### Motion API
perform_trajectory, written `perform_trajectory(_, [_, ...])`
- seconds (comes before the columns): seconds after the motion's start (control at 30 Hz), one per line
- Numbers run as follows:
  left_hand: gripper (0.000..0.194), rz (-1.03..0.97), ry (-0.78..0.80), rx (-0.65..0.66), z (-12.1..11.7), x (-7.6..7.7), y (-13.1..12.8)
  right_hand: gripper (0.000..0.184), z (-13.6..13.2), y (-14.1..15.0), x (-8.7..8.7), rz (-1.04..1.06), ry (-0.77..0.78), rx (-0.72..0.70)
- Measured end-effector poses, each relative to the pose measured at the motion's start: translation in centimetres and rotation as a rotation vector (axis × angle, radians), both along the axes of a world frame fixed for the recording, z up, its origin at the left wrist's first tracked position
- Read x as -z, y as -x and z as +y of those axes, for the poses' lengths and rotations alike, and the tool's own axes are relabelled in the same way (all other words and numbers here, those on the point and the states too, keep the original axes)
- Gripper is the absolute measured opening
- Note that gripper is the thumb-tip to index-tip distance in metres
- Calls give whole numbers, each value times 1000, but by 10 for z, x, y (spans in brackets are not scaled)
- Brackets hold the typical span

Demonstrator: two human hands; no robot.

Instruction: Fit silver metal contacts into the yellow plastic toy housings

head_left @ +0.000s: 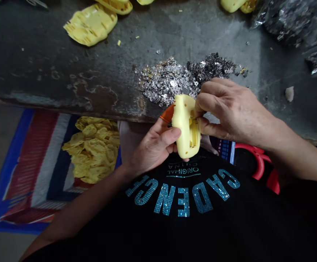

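My left hand is closed around a yellow plastic shell, held upright just off the table's front edge. An orange finger cot covers one of its fingertips. The shell has a rectangular battery-like recess facing right, and small holes. The thumb and forefinger of my right hand are pinched together at the upper end of that recess; whatever is between them is hidden. Right behind the shell lies a heap of small silvery metal clips, joined by a pile of darker metal pieces.
More yellow shells lie at the back left of the worn dark table. At the back right are plastic bags of metal parts. Below left, a blue-edged lined container holds many yellow pieces. Something red and curved sits at lower right.
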State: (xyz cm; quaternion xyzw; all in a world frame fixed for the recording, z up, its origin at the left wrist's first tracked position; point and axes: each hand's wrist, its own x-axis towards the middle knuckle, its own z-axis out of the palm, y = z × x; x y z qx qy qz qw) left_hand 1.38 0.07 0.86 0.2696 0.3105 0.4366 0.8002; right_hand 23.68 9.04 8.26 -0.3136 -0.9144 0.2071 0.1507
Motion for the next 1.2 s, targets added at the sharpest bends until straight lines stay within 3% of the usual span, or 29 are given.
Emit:
perform_trajectory(0.13, [51,-39,-14,16,1,0,0,36,3,1,1,14,-29,-38])
perform_trajectory(0.33, [46,-41,-18,24,1,3,1,42,5,2,10,-114,-263,-113])
perform_trajectory(0.43, [52,-42,5,7,0,7,1,35,2,0,13,-68,-284,-86])
perform_trajectory(0.57, [70,-96,23,21,1,13,3,21,-9,-8,16,80,-257,25])
perform_trajectory(0.73, [71,-103,83,15,3,11,3,8,-26,-14,31,313,-249,68])
perform_trajectory(0.83, [69,-55,62,-22,3,6,0,17,-25,-13,34,391,-77,104])
perform_trajectory(0.93, [69,42,34,-77,2,1,-1,38,-14,-13,33,363,84,79])
perform_trajectory(1.07, [69,137,-45,-70,0,-1,0,49,-4,-11,35,298,112,36])
perform_trajectory(1.2, [58,202,-137,-92,-5,-2,1,47,-11,-7,49,363,70,109])
